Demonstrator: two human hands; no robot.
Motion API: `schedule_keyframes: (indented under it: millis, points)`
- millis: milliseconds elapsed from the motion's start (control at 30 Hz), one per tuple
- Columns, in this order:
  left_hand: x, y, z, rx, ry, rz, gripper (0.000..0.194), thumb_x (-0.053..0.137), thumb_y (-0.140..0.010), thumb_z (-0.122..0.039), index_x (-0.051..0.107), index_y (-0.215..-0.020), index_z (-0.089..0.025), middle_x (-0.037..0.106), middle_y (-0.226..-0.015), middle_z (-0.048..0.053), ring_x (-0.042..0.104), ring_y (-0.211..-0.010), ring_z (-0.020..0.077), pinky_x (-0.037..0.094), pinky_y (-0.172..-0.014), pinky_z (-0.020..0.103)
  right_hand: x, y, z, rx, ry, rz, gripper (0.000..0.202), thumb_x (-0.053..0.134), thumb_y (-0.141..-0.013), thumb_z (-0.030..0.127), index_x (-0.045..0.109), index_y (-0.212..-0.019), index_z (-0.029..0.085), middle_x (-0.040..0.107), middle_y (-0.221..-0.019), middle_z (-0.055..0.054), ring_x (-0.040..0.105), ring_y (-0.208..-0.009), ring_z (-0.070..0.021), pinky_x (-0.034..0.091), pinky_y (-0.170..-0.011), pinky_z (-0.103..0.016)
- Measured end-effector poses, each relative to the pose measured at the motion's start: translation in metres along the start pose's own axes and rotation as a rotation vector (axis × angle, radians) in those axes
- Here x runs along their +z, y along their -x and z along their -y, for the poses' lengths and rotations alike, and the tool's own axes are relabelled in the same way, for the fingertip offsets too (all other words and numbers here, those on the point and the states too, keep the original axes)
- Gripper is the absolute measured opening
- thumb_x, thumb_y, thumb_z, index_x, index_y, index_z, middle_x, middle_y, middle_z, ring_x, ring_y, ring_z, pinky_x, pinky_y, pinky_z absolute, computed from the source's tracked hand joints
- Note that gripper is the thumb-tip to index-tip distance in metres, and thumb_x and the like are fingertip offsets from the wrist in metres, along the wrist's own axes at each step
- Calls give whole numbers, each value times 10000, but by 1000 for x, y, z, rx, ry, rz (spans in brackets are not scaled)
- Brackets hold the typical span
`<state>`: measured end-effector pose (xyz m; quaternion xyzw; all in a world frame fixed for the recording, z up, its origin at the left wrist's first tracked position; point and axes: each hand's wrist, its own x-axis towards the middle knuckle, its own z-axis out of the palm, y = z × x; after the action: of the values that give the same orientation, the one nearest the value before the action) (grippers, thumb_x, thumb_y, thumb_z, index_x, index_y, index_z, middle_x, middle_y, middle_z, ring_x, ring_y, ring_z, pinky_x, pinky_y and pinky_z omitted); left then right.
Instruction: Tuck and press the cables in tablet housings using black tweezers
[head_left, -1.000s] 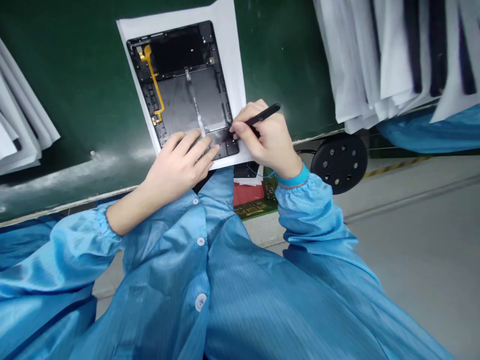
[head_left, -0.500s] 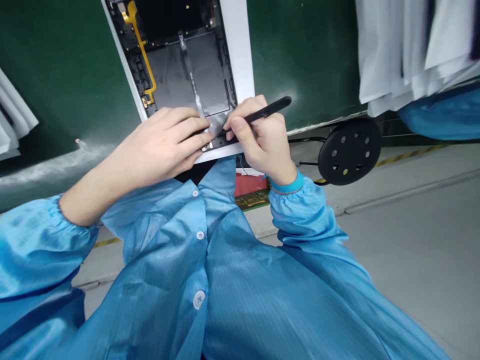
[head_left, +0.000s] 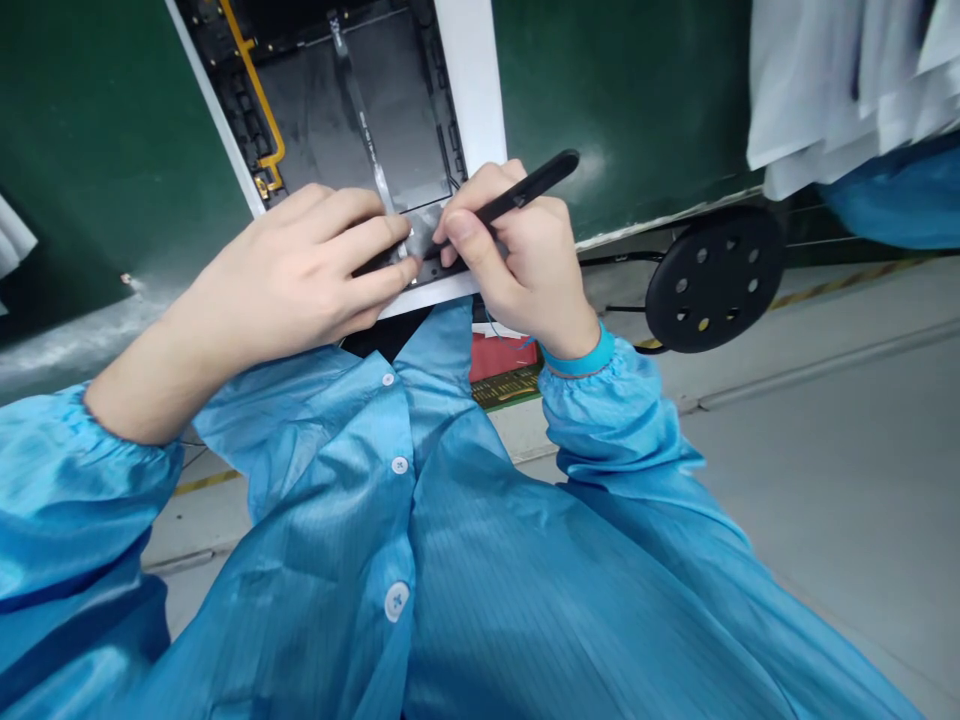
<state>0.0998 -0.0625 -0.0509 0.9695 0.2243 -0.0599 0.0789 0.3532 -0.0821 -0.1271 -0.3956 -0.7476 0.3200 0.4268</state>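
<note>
An opened tablet-like device (head_left: 330,120) lies in a white frame (head_left: 474,80) at the top centre, its inside showing. Along its left side runs an orange flex cable (head_left: 259,90), and a silvery ribbon cable (head_left: 363,125) goes down its middle. My left hand (head_left: 300,265) rests over the device's near edge, fingers stretched out and fingertips on the lower end of the ribbon cable. My right hand (head_left: 517,245) is closed round a slim black pen-shaped tool (head_left: 536,185), held slanted. The tool's tip is close to my left fingertips; its exact contact is hidden.
The green work surface (head_left: 622,110) ends in a pale worn edge. A round black stool-like disc with holes (head_left: 716,280) stands at the right. White cloths (head_left: 832,80) hang at the upper right. A red item (head_left: 502,356) is below the edge.
The view has shifted, so the device sits higher and farther left in the picture. Both hands stay at its near edge, the tool still in my right hand.
</note>
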Motion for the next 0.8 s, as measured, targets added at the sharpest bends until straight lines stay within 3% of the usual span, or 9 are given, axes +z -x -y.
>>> schedule_keyframes:
  millis: [200, 333, 567, 700, 800]
  points:
    - [-3, -4, 4, -13, 111, 42, 451, 371, -1194, -413, 681, -1403, -162, 627, -1501, 147, 570, -1492, 435, 535, -1161, 704, 0, 2, -1, -40, -8, -9, 403, 410, -1180, 489, 591, -877, 295, 740, -893, -29, 716, -968, -226, 578, -1033, -448]
    - [-9, -6, 2, -39, 82, 69, 493, 345, -1201, -450, 686, -1408, -161, 639, -1526, 149, 561, -1504, 391, 521, -1202, 649, 1, 3, -1, -49, -2, -20, 337, 440, -1176, 445, 625, -935, 299, 756, -912, -29, 722, -976, -230, 573, -1028, -450]
    - [-2, -2, 1, -75, 65, 7, 449, 407, -1186, -462, 719, -1432, -252, 656, -1552, 122, 567, -1501, 367, 528, -1179, 608, 0, 2, 0, -53, 58, 15, 359, 394, -1176, 458, 620, -946, 299, 746, -909, -51, 718, -1016, -264, 571, -1049, -482]
    - [-2, -1, 5, -96, 190, -10, 451, 442, -1177, -474, 740, -1413, -232, 649, -1569, 117, 542, -1512, 375, 468, -1249, 652, -1, 0, 0, -43, 165, 81, 462, 277, -1174, 559, 587, -949, 301, 752, -932, -71, 718, -1034, -267, 574, -1055, -500]
    - [-8, -4, 7, -67, 146, 39, 489, 393, -1183, -468, 778, -1330, -204, 657, -1535, 133, 546, -1498, 388, 467, -1232, 671, -1, -1, -1, -8, 187, 106, 505, 232, -1157, 606, 576, -928, 316, 753, -936, -76, 718, -1028, -284, 568, -1076, -536]
